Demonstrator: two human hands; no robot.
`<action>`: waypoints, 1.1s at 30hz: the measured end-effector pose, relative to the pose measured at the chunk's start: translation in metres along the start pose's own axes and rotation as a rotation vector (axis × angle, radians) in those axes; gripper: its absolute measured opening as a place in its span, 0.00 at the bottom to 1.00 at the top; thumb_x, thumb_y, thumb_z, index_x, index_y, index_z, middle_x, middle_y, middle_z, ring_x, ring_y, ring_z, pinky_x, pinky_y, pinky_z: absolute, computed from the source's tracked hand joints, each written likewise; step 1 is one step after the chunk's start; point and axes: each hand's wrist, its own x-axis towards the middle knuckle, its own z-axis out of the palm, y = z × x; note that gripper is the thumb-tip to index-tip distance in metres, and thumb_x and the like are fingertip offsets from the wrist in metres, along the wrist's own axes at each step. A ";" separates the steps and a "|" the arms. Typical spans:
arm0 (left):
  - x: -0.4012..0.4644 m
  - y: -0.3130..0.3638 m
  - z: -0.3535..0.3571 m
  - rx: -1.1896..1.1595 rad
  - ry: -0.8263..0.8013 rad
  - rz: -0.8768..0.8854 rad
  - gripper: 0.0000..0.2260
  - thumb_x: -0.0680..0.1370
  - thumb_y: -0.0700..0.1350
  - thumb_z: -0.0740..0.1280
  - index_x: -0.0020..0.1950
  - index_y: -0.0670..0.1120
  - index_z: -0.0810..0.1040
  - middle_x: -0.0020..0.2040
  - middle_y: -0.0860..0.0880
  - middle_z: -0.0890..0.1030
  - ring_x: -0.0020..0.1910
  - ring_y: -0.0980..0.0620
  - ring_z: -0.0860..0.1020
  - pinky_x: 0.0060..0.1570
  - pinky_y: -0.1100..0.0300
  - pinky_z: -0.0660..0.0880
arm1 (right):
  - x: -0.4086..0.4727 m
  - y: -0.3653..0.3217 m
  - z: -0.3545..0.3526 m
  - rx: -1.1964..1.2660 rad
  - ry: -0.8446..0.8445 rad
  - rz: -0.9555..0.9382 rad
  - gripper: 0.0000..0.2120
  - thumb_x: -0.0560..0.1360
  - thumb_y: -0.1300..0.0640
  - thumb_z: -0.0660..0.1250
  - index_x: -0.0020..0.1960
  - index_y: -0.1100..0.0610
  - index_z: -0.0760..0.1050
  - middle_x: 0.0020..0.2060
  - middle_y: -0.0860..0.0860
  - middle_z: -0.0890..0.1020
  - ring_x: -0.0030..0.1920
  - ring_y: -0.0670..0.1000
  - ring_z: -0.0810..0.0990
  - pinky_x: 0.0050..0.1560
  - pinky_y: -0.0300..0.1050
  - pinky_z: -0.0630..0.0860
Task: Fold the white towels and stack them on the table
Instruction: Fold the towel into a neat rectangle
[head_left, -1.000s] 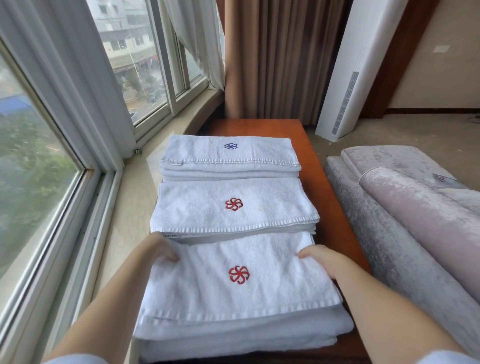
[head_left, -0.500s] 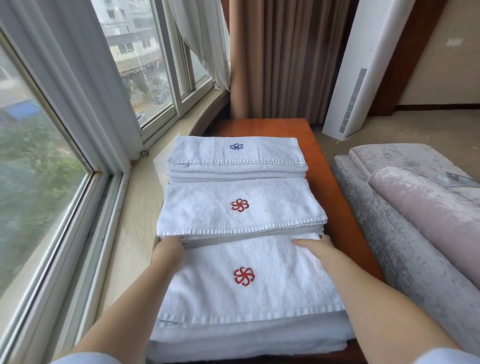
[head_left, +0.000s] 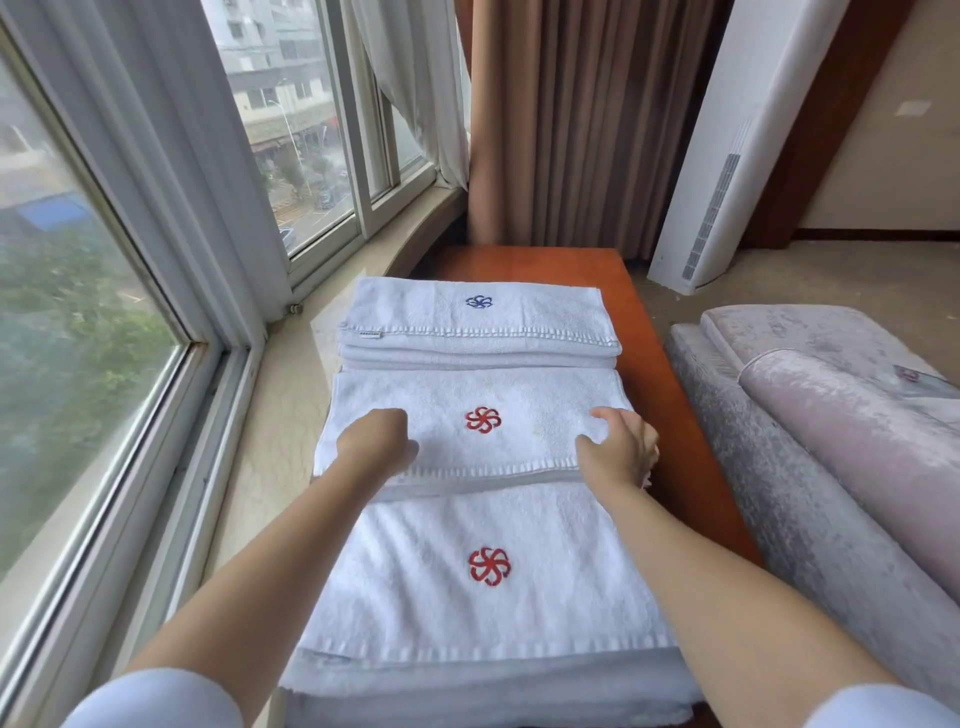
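While both hands sit on the middle towel (head_left: 478, 421), folding itself looks mostly done, as far as can be judged. Landmark = that middle towel w/ red flower logo, on the wooden table (head_left: 670, 374). Beyond it, touching its far edge: folded pile w/ blue logo (head_left: 478, 317). Nearer than it, overlapped by its hem: another folded pile w/ red logo (head_left: 483, 571), several layers thick. So 3 folded piles in a row, not yet one stack.

Left hand (head_left: 376, 441) rests on the towel's left part, fingers curled under; can't tell if it pinches cloth. Right hand (head_left: 618, 447) is at the towel's right edge, fingers bent round the edge, prob. gripping it.

Left to do, my guess: lift the middle towel onto a neighbour, combine piles. No unfolded towels visible.
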 end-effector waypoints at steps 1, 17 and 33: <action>0.004 0.003 -0.002 -0.028 0.019 0.019 0.08 0.78 0.44 0.61 0.55 0.45 0.76 0.56 0.48 0.78 0.50 0.48 0.76 0.41 0.59 0.70 | 0.003 -0.007 0.005 -0.017 -0.065 -0.030 0.17 0.71 0.60 0.67 0.59 0.50 0.77 0.63 0.46 0.73 0.67 0.51 0.61 0.67 0.44 0.56; 0.116 0.004 -0.023 -0.646 0.403 -0.109 0.14 0.78 0.44 0.62 0.61 0.43 0.77 0.62 0.43 0.75 0.61 0.43 0.73 0.54 0.55 0.69 | 0.105 -0.062 0.036 0.090 -0.069 0.060 0.14 0.76 0.57 0.64 0.61 0.55 0.75 0.62 0.53 0.74 0.61 0.54 0.72 0.53 0.43 0.69; 0.209 -0.029 -0.060 -0.910 0.269 -0.438 0.10 0.64 0.44 0.64 0.29 0.45 0.63 0.26 0.49 0.64 0.24 0.50 0.60 0.26 0.65 0.56 | 0.205 -0.084 0.044 0.043 0.061 0.437 0.16 0.72 0.55 0.65 0.58 0.60 0.75 0.61 0.58 0.75 0.61 0.62 0.74 0.48 0.45 0.67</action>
